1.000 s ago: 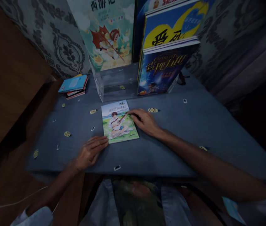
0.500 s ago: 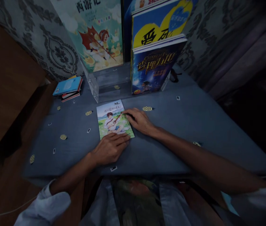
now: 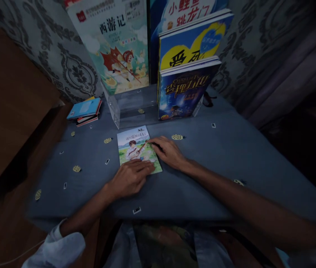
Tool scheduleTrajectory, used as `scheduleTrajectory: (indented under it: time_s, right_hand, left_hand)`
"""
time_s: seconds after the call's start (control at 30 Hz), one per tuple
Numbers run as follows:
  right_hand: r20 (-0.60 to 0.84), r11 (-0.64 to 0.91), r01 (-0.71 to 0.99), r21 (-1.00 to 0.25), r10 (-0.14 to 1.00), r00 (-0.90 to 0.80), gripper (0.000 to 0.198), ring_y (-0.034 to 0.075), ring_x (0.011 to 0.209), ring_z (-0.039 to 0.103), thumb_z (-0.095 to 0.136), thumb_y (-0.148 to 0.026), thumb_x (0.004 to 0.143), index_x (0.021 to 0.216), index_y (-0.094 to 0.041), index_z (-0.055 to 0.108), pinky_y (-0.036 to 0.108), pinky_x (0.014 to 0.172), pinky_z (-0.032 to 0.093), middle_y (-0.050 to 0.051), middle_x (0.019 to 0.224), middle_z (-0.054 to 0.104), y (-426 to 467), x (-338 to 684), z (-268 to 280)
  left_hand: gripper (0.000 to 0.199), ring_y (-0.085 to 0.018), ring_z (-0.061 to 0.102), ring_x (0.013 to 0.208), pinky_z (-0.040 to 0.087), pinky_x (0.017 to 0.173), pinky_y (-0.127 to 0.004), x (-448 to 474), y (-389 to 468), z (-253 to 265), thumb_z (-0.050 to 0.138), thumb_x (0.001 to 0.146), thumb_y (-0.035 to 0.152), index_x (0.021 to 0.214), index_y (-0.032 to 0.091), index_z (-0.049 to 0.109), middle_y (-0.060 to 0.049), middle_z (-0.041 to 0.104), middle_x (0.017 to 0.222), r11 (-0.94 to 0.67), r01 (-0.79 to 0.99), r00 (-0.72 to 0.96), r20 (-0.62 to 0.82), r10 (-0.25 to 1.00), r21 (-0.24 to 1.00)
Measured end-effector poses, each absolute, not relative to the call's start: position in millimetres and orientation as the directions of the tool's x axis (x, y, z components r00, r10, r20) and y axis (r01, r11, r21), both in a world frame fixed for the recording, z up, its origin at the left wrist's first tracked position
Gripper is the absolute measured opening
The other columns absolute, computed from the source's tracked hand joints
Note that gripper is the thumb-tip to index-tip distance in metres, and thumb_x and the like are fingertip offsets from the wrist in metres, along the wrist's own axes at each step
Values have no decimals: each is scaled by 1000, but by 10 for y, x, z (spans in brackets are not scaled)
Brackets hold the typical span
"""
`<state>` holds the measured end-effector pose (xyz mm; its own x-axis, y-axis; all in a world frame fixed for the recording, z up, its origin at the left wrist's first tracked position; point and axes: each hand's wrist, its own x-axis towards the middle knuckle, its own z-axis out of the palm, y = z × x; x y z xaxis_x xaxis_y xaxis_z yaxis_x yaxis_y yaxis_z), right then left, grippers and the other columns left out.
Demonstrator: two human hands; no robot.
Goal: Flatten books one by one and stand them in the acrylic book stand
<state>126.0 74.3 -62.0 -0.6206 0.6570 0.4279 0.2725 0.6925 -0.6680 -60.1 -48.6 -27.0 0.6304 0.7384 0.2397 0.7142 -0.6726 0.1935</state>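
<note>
A thin booklet (image 3: 135,147) lies flat, its cover showing a figure with a guitar on a green field. My left hand (image 3: 130,176) rests palm down across the cover's lower part, fingers stretched out and hiding its bottom edge. At the booklet's right edge, my right hand (image 3: 169,152) touches the cover with its fingertips; its fingers are loosely bent, with the thumb apart from them.
Behind the booklet, a clear acrylic stand (image 3: 114,111) carries a light green book (image 3: 121,56), a blue-and-yellow book (image 3: 194,44) and a dark blue book (image 3: 186,91). Small books (image 3: 84,108) are stacked at the left. A blue-grey cloth (image 3: 202,190) covers the table.
The view has tilted up, so more of the standing books shows. My left hand sits slightly farther up the cover. The booklet and my right hand keep about the same places on the table.
</note>
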Motion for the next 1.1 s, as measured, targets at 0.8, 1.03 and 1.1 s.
scheduleTrajectory:
  time_s: [0.8, 1.03, 1.1]
  right_hand:
    - [180, 902, 309, -302, 372, -911, 59, 25, 149, 31, 44, -8, 88, 146, -2, 42, 46, 123, 25, 23, 155, 41, 682, 432, -550]
    - [206, 848, 432, -307, 503, -840, 54, 26, 150, 29, 37, -17, 97, 147, 1, 41, 44, 123, 26, 24, 155, 41, 896, 206, -573]
    - [205, 809, 510, -293, 574, -793, 54, 29, 149, 30, 37, -26, 99, 145, 2, 43, 46, 122, 27, 25, 155, 41, 944, 241, -597]
  left_hand:
    - [53, -27, 30, 150, 29, 120, -52, -1274, 23, -815, 28, 100, 23, 151, 7, 33, -22, 42, 154, -143, 954, 53, 325, 944, 262]
    - [56, -27, 27, 151, 24, 122, -53, -1269, 23, -802, 27, 100, 22, 154, 7, 26, -22, 39, 156, -115, 943, 22, 286, 958, 313]
    - [56, -27, 27, 151, 24, 122, -53, -1256, 21, -784, 27, 100, 22, 154, 8, 26, -21, 39, 157, -107, 945, 19, 273, 962, 310]
